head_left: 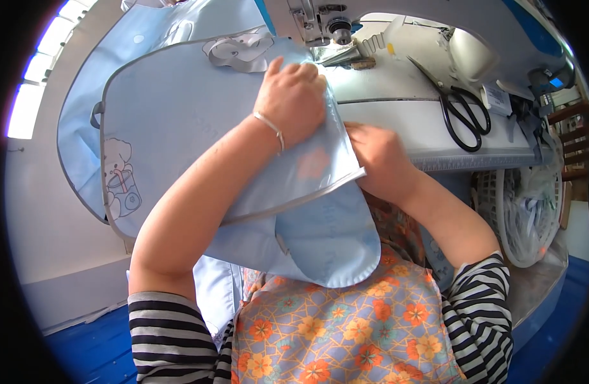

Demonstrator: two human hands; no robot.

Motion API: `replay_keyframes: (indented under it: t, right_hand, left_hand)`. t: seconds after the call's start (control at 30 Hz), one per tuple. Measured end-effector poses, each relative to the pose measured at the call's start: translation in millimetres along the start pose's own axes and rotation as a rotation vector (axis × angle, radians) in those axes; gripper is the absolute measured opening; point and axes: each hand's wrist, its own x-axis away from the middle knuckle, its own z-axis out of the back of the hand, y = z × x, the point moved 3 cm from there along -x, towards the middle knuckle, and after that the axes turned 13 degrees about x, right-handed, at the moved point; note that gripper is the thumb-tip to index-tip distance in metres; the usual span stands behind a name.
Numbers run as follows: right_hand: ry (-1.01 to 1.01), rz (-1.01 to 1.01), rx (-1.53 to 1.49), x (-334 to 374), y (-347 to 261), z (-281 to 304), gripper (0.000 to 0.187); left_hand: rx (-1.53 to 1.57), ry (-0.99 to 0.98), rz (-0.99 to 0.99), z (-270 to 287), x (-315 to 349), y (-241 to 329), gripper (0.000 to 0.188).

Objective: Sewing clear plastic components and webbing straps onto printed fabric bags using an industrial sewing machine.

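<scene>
A light blue fabric piece [173, 121] with grey edging and printed cartoon animals spreads over the left of the sewing table and hangs toward my lap. My left hand [291, 99] is closed in a fist at its right edge, just in front of the sewing machine's needle area [336, 32]. Closed on the same edge, my right hand [379, 157] sits lower and to the right; its fingertips are partly hidden. A grey strap [238, 54] lies looped on the fabric's top. Below, a rounded blue flap [336, 246] droops over my floral apron [333, 320].
Black-handled scissors [457, 105] lie on the machine bed at the right. Beyond the table edge stands a white plastic basket [525, 217] with clear plastic inside. Another blue fabric piece [80, 147] lies under the first at the left. The machine arm [422, 13] spans the top.
</scene>
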Motion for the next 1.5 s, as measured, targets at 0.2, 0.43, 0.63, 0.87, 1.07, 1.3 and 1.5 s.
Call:
replay_keyframes:
  t: [0.2,0.43,0.63,0.87,1.07,1.3,1.5]
  right_hand:
    - [-0.059,0.033,0.02,2,-5,5,0.026]
    - [-0.016,0.108,0.105,-7,-5,1,0.024]
    - [-0.211,0.058,0.233,-2,-4,-5,0.025]
    - [-0.132,0.192,0.31,2,-15,-6,0.034]
    - [-0.079,0.186,0.39,4,-32,-20,0.035]
    - [-0.062,0.144,0.379,9,-35,-16,0.034]
    - [-0.093,0.185,0.377,15,-33,-12,0.037]
  left_hand:
    - [0.07,0.029,0.033,4,5,2,0.037]
    - [0.118,0.066,0.062,3,11,1,0.037]
    - [0.079,-0.089,0.151,6,12,17,0.028]
    - [0.19,0.201,0.206,-12,56,19,0.045]
    - [0.195,0.247,0.034,-7,65,-10,0.044]
    - [0.213,0.241,0.033,-5,57,9,0.043]
    - [0.15,0.256,0.125,-11,63,24,0.042]
